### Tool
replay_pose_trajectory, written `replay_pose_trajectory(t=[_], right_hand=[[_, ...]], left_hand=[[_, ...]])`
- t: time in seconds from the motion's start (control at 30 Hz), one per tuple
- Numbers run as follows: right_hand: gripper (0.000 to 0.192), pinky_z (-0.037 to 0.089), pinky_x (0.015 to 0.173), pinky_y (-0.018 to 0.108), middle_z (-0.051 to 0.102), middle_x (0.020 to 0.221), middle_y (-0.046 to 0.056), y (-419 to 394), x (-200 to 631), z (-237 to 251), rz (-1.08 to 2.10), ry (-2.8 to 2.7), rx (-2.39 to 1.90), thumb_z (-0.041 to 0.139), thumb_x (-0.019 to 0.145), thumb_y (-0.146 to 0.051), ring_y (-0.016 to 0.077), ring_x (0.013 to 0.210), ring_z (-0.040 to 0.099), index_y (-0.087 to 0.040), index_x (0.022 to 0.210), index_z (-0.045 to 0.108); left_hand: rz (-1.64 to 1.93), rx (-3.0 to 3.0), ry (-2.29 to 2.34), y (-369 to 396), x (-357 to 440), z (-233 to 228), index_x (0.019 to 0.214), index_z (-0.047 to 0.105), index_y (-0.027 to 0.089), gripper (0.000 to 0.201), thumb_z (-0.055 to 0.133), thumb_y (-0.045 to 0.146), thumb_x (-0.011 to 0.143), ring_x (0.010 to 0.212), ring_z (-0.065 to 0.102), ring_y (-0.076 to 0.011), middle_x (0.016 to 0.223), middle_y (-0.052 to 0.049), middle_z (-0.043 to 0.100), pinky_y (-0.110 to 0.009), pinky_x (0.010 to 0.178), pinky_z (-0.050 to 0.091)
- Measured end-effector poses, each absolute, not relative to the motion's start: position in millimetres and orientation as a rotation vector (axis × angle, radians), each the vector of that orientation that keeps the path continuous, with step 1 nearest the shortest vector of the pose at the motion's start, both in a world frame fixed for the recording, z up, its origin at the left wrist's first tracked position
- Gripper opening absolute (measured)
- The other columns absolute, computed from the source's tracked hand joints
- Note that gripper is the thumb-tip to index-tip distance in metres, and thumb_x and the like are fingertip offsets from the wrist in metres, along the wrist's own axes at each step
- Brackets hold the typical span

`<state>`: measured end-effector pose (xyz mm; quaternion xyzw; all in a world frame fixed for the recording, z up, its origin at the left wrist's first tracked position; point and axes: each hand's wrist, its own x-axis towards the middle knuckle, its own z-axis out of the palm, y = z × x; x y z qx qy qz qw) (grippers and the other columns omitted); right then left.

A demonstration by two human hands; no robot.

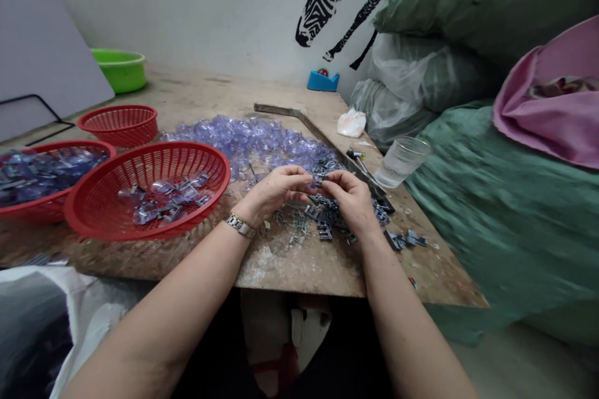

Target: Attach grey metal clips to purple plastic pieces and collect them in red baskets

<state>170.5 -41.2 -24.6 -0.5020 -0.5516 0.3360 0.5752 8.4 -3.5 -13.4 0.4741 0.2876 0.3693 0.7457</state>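
Observation:
My left hand [283, 188], with a metal watch [240, 225] at the wrist, is closed in a pinch on a small clear purplish plastic piece, mostly covered by the fingers. Close beside it, my right hand [349, 196] pinches a small dark part against that piece; its shape is too small to make out. Both hands hover over a pile of grey plastic clips [327, 218]. Small metal bits [294, 224], perhaps pins or springs, lie scattered below the left hand. Behind the hands spreads a heap of clear purplish plastic pieces [253, 140].
At left stand a red basket [93, 224] with several assembled pieces, a fuller red basket [32, 215], a smaller red basket [116, 109] and a green basin [121, 72]. A glass [402, 162] stands near the right edge, beside stacked green sacks [505, 212]. A bar [318, 131] borders the heap.

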Motion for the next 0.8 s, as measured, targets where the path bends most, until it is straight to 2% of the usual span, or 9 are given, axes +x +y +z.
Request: replay_pose_trajectory(t=[0.23, 0.47, 0.7, 0.8], right_hand=[[0.018, 0.044, 0.058, 0.026, 0.056, 0.062, -0.003, -42.7, 171.1, -21.0, 0.834, -1.315, -1.207, 0.067, 0.066, -0.036, 0.0117, 0.059, 0.052, -0.020, 0.067, 0.058], [0.024, 0.047, 0.058, 0.025, 0.055, 0.062, -0.004, -43.2, 168.5, -20.5, 0.924, -1.270, -1.217, 0.070, 0.063, -0.040, 0.0116, 0.060, 0.053, -0.021, 0.065, 0.056], [0.026, 0.048, 0.058, 0.026, 0.057, 0.064, -0.004, -41.1, 167.8, -22.9, 0.968, -1.193, -1.223, 0.071, 0.060, -0.040, 0.0108, 0.057, 0.055, -0.020, 0.068, 0.057], [0.025, 0.051, 0.060, 0.027, 0.056, 0.064, -0.004, -40.9, 168.6, -23.1, 0.922, -1.156, -1.220, 0.071, 0.060, -0.039, 0.0115, 0.058, 0.056, -0.020, 0.068, 0.057]], left_hand=[[0.814, 1.099, 0.593, -4.2, 6.4, -12.1, 0.075, 0.053, 0.011, 0.020, 0.071, 0.021, 0.075, 0.067, 0.066, -0.0100, 0.075, -0.002, 0.063, -0.017, 0.053, 0.049], [0.860, 1.066, 0.581, -3.2, 10.7, -14.0, 0.072, 0.051, 0.012, 0.019, 0.069, 0.018, 0.077, 0.057, 0.064, -0.0091, 0.060, 0.001, 0.059, -0.019, 0.058, 0.051], [0.872, 0.918, 0.647, -4.5, 13.0, -8.9, 0.072, 0.051, 0.011, 0.014, 0.055, 0.005, 0.084, 0.053, 0.064, -0.0093, 0.058, 0.000, 0.060, -0.020, 0.059, 0.053], [0.888, 0.895, 0.691, -4.3, 13.6, -8.0, 0.070, 0.050, 0.011, 0.016, 0.055, 0.004, 0.084, 0.052, 0.063, -0.0089, 0.057, 0.000, 0.059, -0.020, 0.058, 0.053]])
